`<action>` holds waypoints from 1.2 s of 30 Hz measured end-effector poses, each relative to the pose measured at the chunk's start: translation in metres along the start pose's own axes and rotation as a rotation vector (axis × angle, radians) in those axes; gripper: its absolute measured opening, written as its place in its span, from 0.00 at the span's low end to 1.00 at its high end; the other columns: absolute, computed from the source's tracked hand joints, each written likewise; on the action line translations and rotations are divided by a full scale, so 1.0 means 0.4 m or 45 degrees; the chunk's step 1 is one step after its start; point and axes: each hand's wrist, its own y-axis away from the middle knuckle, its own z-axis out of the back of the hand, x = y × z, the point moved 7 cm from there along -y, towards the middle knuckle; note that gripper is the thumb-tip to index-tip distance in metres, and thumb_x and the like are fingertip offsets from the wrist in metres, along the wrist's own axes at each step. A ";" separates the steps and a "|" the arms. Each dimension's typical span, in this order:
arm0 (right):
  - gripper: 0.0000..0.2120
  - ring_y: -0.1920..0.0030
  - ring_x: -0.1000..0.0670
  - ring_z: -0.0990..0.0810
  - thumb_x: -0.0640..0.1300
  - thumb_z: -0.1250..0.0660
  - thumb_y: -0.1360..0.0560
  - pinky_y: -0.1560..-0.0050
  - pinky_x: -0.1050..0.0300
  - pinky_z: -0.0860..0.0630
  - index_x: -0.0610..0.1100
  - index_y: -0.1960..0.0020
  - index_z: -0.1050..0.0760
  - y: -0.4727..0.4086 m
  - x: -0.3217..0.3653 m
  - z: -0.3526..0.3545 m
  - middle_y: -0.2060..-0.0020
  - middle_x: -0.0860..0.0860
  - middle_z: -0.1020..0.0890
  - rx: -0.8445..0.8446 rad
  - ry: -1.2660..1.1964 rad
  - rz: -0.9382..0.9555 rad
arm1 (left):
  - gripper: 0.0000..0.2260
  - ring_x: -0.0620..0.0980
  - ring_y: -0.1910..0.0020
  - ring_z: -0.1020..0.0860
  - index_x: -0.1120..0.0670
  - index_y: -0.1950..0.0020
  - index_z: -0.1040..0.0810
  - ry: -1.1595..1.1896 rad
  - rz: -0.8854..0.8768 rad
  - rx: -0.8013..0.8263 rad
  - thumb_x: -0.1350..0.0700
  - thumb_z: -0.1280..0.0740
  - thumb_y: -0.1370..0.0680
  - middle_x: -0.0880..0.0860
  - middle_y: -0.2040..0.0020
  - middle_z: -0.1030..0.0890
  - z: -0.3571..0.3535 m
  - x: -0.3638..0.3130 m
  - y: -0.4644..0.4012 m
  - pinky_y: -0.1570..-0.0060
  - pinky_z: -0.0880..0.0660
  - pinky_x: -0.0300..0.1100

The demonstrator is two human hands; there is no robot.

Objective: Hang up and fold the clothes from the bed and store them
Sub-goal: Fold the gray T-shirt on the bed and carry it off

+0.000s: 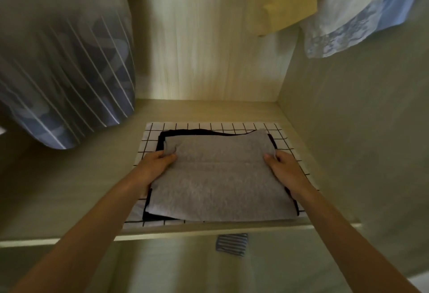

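Inside a pale wood-grain wardrobe

A flat light-wood shelf board [209, 111] meets the vertical-grained pale back panel [209, 49] behind it and a plain greyish-beige side wall [348, 130] on the right; below the shelf's front edge lies a dimmer lower compartment [162, 267].

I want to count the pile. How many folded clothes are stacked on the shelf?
3: the grey one on top, held by both hands, a black one under it, and a white checked one at the bottom. More may be hidden underneath.
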 end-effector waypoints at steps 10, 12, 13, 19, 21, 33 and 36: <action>0.09 0.56 0.50 0.17 0.48 0.28 0.25 0.64 0.59 0.23 0.42 0.52 0.21 -0.053 0.065 -0.009 0.54 0.46 0.16 0.195 -0.183 -0.165 | 0.28 0.58 0.48 0.20 0.59 0.41 0.22 0.134 0.299 0.259 0.46 0.22 0.36 0.61 0.47 0.18 -0.019 -0.075 -0.058 0.53 0.25 0.49; 0.05 0.56 0.52 0.17 0.46 0.29 0.24 0.63 0.60 0.24 0.45 0.52 0.21 -0.063 0.085 -0.008 0.54 0.48 0.16 0.187 -0.222 -0.100 | 0.18 0.56 0.49 0.20 0.56 0.40 0.23 0.165 0.193 0.247 0.49 0.30 0.25 0.58 0.48 0.18 -0.018 -0.094 -0.076 0.56 0.24 0.48; 0.04 0.55 0.52 0.17 0.46 0.30 0.24 0.62 0.61 0.24 0.46 0.51 0.21 -0.068 0.097 -0.006 0.54 0.49 0.16 0.191 -0.257 -0.058 | 0.14 0.55 0.49 0.19 0.54 0.41 0.23 0.201 0.128 0.244 0.49 0.33 0.23 0.56 0.49 0.17 -0.016 -0.105 -0.084 0.56 0.24 0.47; 0.07 0.51 0.50 0.18 0.43 0.32 0.22 0.55 0.56 0.23 0.46 0.43 0.22 -0.114 0.075 -0.009 0.49 0.50 0.17 0.143 -0.315 -0.085 | 0.14 0.53 0.49 0.19 0.56 0.37 0.25 0.299 0.044 0.232 0.51 0.37 0.19 0.55 0.47 0.18 -0.021 -0.099 -0.122 0.54 0.23 0.47; 0.11 0.51 0.50 0.19 0.42 0.34 0.21 0.57 0.56 0.24 0.45 0.39 0.23 -0.118 0.039 -0.020 0.50 0.50 0.18 0.132 -0.343 -0.156 | 0.14 0.53 0.51 0.21 0.55 0.35 0.27 0.309 0.107 0.199 0.52 0.38 0.18 0.55 0.48 0.19 -0.027 -0.070 -0.128 0.59 0.25 0.47; 0.08 0.48 0.49 0.20 0.49 0.36 0.19 0.48 0.52 0.22 0.46 0.47 0.21 -0.091 0.003 0.017 0.48 0.49 0.19 0.004 -0.313 -0.174 | 0.14 0.51 0.51 0.20 0.56 0.42 0.23 0.296 0.092 0.212 0.48 0.38 0.19 0.55 0.47 0.18 -0.021 -0.067 -0.119 0.58 0.25 0.43; 0.13 0.48 0.49 0.18 0.53 0.33 0.21 0.54 0.56 0.23 0.43 0.46 0.21 -0.052 -0.027 0.025 0.49 0.48 0.17 0.157 -0.228 -0.264 | 0.16 0.51 0.52 0.19 0.58 0.40 0.23 0.231 0.127 0.160 0.48 0.34 0.21 0.56 0.47 0.18 0.001 -0.040 -0.094 0.59 0.24 0.43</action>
